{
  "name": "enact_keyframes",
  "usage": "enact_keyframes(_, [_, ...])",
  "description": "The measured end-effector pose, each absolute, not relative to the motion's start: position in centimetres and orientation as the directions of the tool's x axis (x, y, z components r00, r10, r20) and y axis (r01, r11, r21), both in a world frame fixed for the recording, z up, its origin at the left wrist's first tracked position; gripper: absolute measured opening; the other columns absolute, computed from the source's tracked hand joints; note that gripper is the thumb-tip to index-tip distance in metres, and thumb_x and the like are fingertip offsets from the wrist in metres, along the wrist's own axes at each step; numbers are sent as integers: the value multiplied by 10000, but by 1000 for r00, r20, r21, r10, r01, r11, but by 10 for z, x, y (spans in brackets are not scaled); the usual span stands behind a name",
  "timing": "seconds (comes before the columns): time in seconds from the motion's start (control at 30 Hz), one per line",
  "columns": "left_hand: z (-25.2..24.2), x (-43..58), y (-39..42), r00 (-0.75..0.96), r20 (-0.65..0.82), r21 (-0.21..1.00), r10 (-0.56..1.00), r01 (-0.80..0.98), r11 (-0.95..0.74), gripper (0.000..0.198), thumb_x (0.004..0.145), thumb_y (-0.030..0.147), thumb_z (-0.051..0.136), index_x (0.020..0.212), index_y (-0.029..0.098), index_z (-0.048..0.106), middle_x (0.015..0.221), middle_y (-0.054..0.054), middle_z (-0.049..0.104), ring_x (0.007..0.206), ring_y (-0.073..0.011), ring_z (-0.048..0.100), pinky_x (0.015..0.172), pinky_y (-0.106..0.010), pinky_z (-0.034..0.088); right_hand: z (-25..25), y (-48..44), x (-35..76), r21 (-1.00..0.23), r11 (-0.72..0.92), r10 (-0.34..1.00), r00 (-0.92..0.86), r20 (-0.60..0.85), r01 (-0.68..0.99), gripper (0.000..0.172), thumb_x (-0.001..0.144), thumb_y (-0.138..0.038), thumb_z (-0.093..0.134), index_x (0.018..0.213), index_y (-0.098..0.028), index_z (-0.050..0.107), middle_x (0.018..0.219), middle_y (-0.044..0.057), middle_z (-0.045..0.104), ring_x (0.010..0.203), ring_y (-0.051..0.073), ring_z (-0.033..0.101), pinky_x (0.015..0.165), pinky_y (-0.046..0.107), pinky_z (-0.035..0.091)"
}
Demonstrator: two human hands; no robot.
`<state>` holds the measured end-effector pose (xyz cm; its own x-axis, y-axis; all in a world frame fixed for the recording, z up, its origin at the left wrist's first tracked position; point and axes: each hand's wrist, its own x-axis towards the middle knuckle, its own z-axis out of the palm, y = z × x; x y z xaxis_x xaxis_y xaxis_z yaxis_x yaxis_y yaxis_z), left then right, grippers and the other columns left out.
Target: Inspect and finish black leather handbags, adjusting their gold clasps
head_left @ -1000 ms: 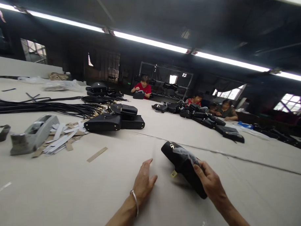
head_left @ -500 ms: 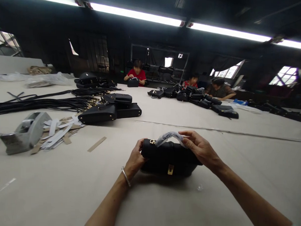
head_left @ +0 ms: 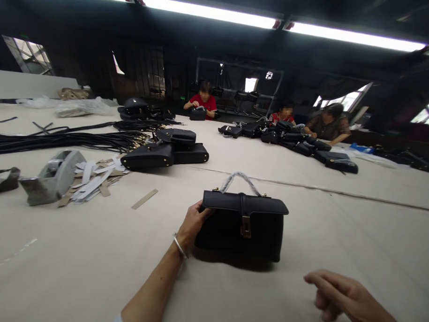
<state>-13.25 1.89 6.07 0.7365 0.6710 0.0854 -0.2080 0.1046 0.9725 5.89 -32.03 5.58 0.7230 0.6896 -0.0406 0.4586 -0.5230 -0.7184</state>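
Note:
A black handbag point(head_left: 238, 244) with a front flap, a gold-toned clasp and a clear-wrapped top handle point(head_left: 240, 176) stands upright on the pale table in front of me. My left hand point(head_left: 193, 226) grips its left end, thumb near the flap's edge and the other fingers hidden behind. Apart from the bag, at the lower right, is my right hand point(head_left: 340, 293). Its index finger points left, the other fingers bend loosely, and nothing shows in it.
Black bags point(head_left: 147, 156) and bundled black straps point(head_left: 59, 142) lie at the left. Nearer are a tape dispenser point(head_left: 55, 178), paper strips point(head_left: 93, 181) and a single strip point(head_left: 144, 199). Across the table, co-workers point(head_left: 206, 101) sit beside more black bags point(head_left: 287, 138).
My right hand has left the handle and moved down to the right. The bag has tipped upright, showing more of its front. My left hand still grips its left end.

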Motion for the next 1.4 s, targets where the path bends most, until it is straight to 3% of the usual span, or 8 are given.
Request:
enact_keyframes(0.07, [62,-133,17,744,68,972,665,-201,125,534,735,542,752,1081,138,696,1051,-76,736,1021,-313,646,873,-353,509,80,-320,63,-681,-543,670,742,1,492,410,744,-679,593,765,-298,743,618,19,710,507,215,673,492,284,593])
enact_keyframes(0.2, [65,-134,13,744,43,974,667,-181,140,481,724,502,778,1041,146,715,1062,-73,737,1034,-309,644,895,-356,507,113,-291,52,-518,-357,655,604,454,777,307,745,-600,664,768,-302,733,922,52,756,826,264,724,697,315,632])
enact_keyframes(0.33, [61,-134,9,761,-57,955,647,-147,258,518,740,497,769,1115,151,681,1032,-85,736,907,-276,683,806,-352,542,109,-246,16,-455,-162,721,420,551,876,154,878,-412,598,899,-308,709,989,63,722,921,244,691,665,311,624])
enact_keyframes(0.43, [55,-134,10,758,-122,943,641,-113,313,559,738,512,769,1134,134,655,949,-89,739,780,-246,687,690,-320,545,99,-219,3,-385,-115,743,337,579,916,137,900,-334,583,972,-291,692,1002,66,709,961,235,672,824,375,605])
enact_keyframes(0.67, [47,-131,18,759,-123,947,639,-103,304,565,697,525,799,1073,122,673,897,-79,737,759,-228,676,653,-286,522,88,-182,17,-429,-204,690,440,574,880,297,873,-304,596,1168,-273,603,1095,61,690,1009,258,651,879,438,569])
enact_keyframes(0.97, [37,-127,24,763,-154,946,628,-70,317,517,721,546,765,994,117,671,826,-78,721,717,-220,665,631,-291,518,82,-161,26,-453,-145,874,328,357,880,208,895,-201,558,1066,-278,648,1027,36,678,978,227,620,887,400,554])
enact_keyframes(1.2, [31,-123,28,743,-197,946,639,-27,322,479,745,541,736,933,103,690,831,-103,727,691,-207,655,608,-283,511,83,-149,39,-192,-67,928,132,350,979,179,917,-193,534,1040,-218,661,950,46,705,860,215,649,793,369,567])
enact_keyframes(1.4, [27,-122,31,743,-206,948,637,-11,319,467,747,535,729,943,112,694,863,-104,730,751,-230,665,642,-300,525,102,-137,41,25,4,994,-7,112,1000,266,962,-218,429,867,-196,677,794,51,684,740,204,639,667,321,503])
